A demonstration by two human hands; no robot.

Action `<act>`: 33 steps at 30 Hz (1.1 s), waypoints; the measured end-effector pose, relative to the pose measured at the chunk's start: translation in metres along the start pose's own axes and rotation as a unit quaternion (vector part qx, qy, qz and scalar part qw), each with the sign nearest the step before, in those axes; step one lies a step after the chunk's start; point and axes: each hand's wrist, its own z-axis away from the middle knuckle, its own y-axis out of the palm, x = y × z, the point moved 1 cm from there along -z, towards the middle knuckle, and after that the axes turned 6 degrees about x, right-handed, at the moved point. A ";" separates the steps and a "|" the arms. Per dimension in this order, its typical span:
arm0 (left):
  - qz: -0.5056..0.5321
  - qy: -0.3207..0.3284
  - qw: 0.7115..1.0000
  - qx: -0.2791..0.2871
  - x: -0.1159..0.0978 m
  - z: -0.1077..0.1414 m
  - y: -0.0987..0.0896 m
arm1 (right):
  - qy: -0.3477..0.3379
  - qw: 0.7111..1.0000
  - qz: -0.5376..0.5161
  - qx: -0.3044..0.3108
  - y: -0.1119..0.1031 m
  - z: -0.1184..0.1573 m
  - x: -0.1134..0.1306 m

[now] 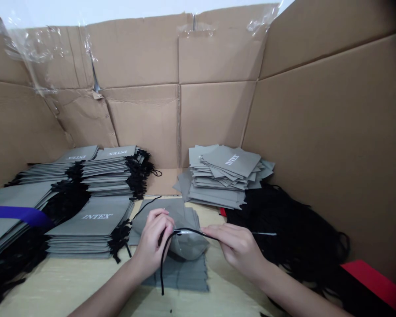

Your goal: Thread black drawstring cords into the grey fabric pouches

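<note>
Above the table, a grey fabric pouch [192, 247] hangs between my hands. My left hand [153, 242] is closed on the pouch's top edge at its left end. A black cord [162, 275] runs along that edge, and one end dangles below my left hand. Closed around the cord's other side is my right hand [237, 246], just right of the pouch. From behind its knuckles a thin metal rod [265, 234] sticks out to the right; its link to the cord is hidden. Under the pouch lie several flat grey pouches [188, 277].
Neat stacks of corded grey INTEX pouches [89, 218] stand at left, one bound with a purple band [20, 214]. A looser pouch pile [218, 176] sits back right, beside a heap of black cords [284, 229] and a red strip [371, 279]. Cardboard walls [138, 119] enclose the table.
</note>
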 end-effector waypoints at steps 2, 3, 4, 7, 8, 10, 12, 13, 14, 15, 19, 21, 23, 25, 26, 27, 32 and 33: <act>0.001 -0.001 1.000 -0.001 0.000 0.000 0.000 | 0.002 1.000 0.004 -0.002 -0.001 0.000 0.001; 0.001 -0.001 1.000 0.000 0.000 0.000 0.000 | 0.003 1.000 0.005 -0.003 -0.001 -0.001 0.001; 0.001 -0.001 1.000 0.001 0.000 0.000 -0.001 | 0.004 1.000 0.005 -0.003 -0.001 -0.001 0.001; 0.002 0.001 1.000 0.003 0.000 0.000 -0.002 | 0.006 1.000 0.002 -0.001 -0.001 -0.001 0.001; 0.002 0.001 1.000 0.004 0.000 -0.001 -0.002 | 0.007 1.000 0.000 -0.001 -0.001 -0.001 0.001; 0.000 0.000 1.000 0.003 -0.001 -0.001 -0.003 | 0.008 1.000 0.000 0.000 -0.002 -0.001 0.001; -0.003 0.001 1.000 0.001 -0.001 -0.001 -0.004 | 0.007 1.000 0.002 0.000 -0.002 -0.001 0.001; -0.002 0.002 1.000 0.001 -0.001 -0.002 -0.005 | 0.007 1.000 0.004 0.001 -0.002 -0.001 0.001; -0.001 0.003 1.000 0.001 -0.002 -0.002 -0.005 | 0.007 1.000 0.005 0.001 -0.002 -0.001 0.000; 0.002 0.002 1.000 0.003 -0.002 -0.002 -0.005 | 0.007 1.000 0.004 0.002 -0.002 -0.001 0.000; 0.009 -0.003 1.000 0.004 -0.001 -0.002 -0.004 | 0.009 1.000 -0.001 0.001 -0.002 -0.001 0.000; 0.009 -0.003 1.000 0.001 -0.001 -0.002 -0.004 | 0.007 1.000 -0.002 0.000 -0.002 -0.001 0.000; 0.004 -0.002 1.000 -0.001 0.000 -0.002 -0.003 | 0.009 1.000 -0.002 -0.001 -0.002 -0.001 0.001; -0.003 -0.003 1.000 -0.005 0.000 -0.001 -0.003 | 0.015 1.000 -0.004 0.002 -0.002 -0.002 0.001; -0.008 -0.005 1.000 -0.007 0.000 -0.001 -0.003 | 0.019 1.000 -0.005 0.004 -0.002 -0.002 0.001; -0.012 -0.007 1.000 -0.009 0.000 -0.001 -0.003 | 0.021 1.000 -0.007 0.006 -0.002 -0.002 0.001; -0.027 -0.014 0.999 -0.019 0.001 0.000 -0.003 | 0.029 0.999 -0.014 0.010 -0.001 0.000 0.001; -0.027 -0.018 0.999 -0.018 0.002 0.000 -0.002 | 0.032 0.999 -0.016 0.011 -0.001 0.000 0.001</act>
